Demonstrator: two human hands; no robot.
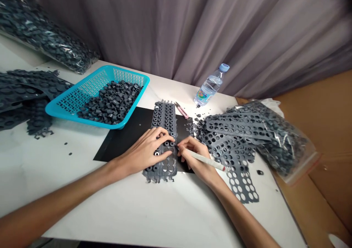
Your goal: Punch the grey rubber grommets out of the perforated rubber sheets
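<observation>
A dark grey rubber sheet (163, 121) with rows of ring-shaped parts lies lengthwise on a black mat (123, 140). Its near right portion has bare round holes. My left hand (152, 145) rests across the sheet, thumb and fingers spread, pressing on its surface. At the sheet's right edge, my right hand (196, 154) is closed around a white pen-like tool (206, 160) with a red end. The tool's tip is by the sheet, partly hidden by my fingers. Just beyond lie pink-handled thread snips (181, 110), beside the sheet's far end.
A blue basket (51, 108) holds many loose grey rubber parts. Punched-out sheets (239, 138) and a plastic bag of parts (288, 149) lie at right. A water bottle (210, 85) stands behind. More sheets (24, 90) and a large bag (49, 35) are at left.
</observation>
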